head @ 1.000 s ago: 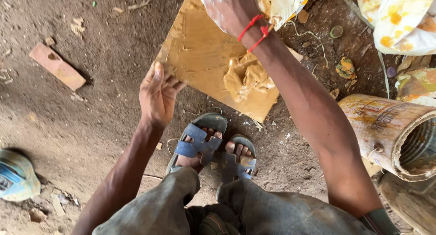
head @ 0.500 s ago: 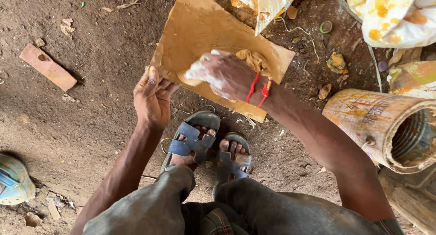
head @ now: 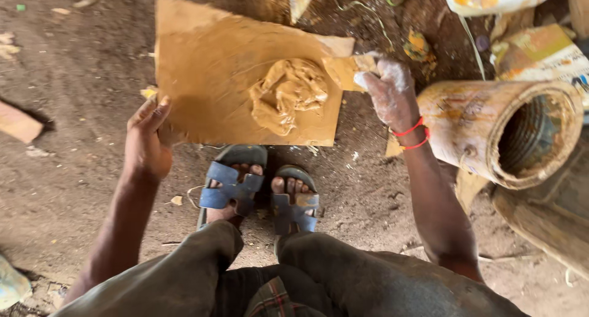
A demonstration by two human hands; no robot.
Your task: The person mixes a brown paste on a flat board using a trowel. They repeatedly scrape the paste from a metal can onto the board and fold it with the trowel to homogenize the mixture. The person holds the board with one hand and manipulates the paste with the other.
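Head view: brown board (head: 215, 72) held above sandalled feet (head: 257, 191), left hand (head: 147, 145) gripping its lower left edge, right hand (head: 389, 93) clasping a flat scraper (head: 346, 68) beside the putty lump (head: 288, 93) on the board

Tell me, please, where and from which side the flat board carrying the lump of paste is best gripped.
Grip the flat board by a bare outer edge, coming in from the side. The lump of tan paste sits toward its right half, so the left edge is clean; the left hand holds the lower left corner there. The right hand grips a small scraper at the right edge. Probably keep it level.
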